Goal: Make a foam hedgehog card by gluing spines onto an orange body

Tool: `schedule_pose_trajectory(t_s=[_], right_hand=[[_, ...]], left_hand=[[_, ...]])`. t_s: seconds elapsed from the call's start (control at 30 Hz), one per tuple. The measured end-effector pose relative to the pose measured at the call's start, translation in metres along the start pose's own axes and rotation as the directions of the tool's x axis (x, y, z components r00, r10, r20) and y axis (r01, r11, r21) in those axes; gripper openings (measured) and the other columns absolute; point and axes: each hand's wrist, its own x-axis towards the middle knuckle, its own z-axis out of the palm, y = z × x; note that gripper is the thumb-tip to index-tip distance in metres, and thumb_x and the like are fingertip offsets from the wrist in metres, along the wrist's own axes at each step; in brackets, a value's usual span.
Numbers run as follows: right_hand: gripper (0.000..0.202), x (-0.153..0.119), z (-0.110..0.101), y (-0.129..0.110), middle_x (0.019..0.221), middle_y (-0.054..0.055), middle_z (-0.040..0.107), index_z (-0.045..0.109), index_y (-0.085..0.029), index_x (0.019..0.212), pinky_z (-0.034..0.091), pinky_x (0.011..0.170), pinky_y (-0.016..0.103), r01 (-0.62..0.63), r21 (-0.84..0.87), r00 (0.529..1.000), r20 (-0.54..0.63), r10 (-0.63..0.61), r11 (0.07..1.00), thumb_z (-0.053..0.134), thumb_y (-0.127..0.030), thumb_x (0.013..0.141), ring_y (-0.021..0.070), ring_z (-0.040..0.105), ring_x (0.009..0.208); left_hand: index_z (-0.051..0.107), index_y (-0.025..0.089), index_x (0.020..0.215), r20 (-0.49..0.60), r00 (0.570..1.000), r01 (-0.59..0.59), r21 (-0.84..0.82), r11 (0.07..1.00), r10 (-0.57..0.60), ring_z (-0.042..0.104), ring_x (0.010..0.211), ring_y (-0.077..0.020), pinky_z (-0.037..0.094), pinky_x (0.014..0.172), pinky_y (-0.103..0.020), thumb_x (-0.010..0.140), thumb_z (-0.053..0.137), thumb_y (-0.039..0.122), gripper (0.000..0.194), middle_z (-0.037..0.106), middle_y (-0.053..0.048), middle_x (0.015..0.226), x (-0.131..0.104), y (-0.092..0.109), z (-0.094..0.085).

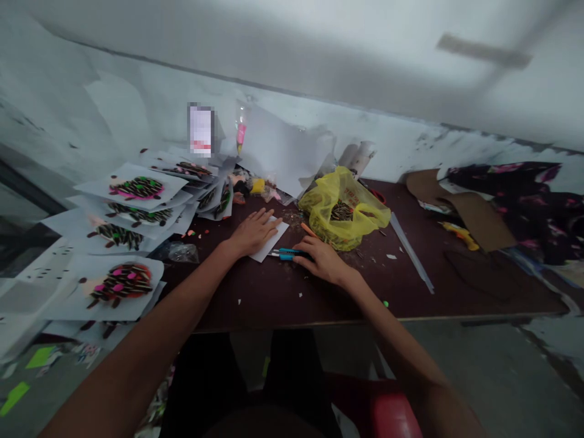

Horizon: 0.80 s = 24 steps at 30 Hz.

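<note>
My left hand (253, 233) lies flat on a small white sheet of paper (269, 243), fingers stretched out and pressing it to the dark tabletop. Just to the right, my right hand (323, 260) is closed around a blue utility knife (287, 253). Its metal tip points left, close to the paper's lower corner. An orange stick-like piece (309, 230) lies just beyond my right fingers. Behind that hand sits a yellow plastic bag (347, 213), its top open on small dark stick-like pieces (341, 211).
At left stand stacked white sheets (137, 182) bearing hedgehog-like figures. Small coloured lumps (258, 185) sit near the wall. To the right are a clear strip (413, 252), a yellow glue gun (460, 234), brown cardboard (483, 222) and dark floral cloth (524, 188).
</note>
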Motion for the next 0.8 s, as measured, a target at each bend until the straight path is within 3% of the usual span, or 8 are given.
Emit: schedule_pose_trajectory(t_s=[0.13, 0.8], right_hand=[[0.028, 0.0001, -0.0013, -0.0014, 0.1, 0.009, 0.062, 0.067, -0.019, 0.112, 0.051, 0.091, 0.039, 0.002, 0.027, 0.999, 0.032, -0.003, 1.0, 0.049, -0.037, 0.099, 0.0214, 0.061, 0.096], [0.031, -0.0025, -0.0063, -0.0094, 0.102, 0.008, 0.063, 0.066, -0.019, 0.114, 0.05, 0.087, 0.034, 0.045, 0.084, 0.996, 0.078, -0.051, 0.995, 0.049, -0.04, 0.1, 0.0198, 0.06, 0.095]], left_hand=[[0.042, 0.028, 0.149, 0.006, 1.0, 0.009, -0.004, 1.0, -0.009, 0.023, 0.15, -0.0282, 0.021, 0.119, -0.047, 0.101, 0.025, 0.042, 0.053, 0.031, -0.005, 0.162, -0.0004, 0.0009, -0.0011], [0.043, 0.027, 0.149, -0.005, 1.0, 0.008, -0.016, 1.0, -0.008, 0.023, 0.15, -0.0278, 0.02, 0.12, -0.044, 0.101, 0.025, 0.043, 0.053, 0.032, -0.003, 0.161, 0.0005, -0.0004, 0.001]])
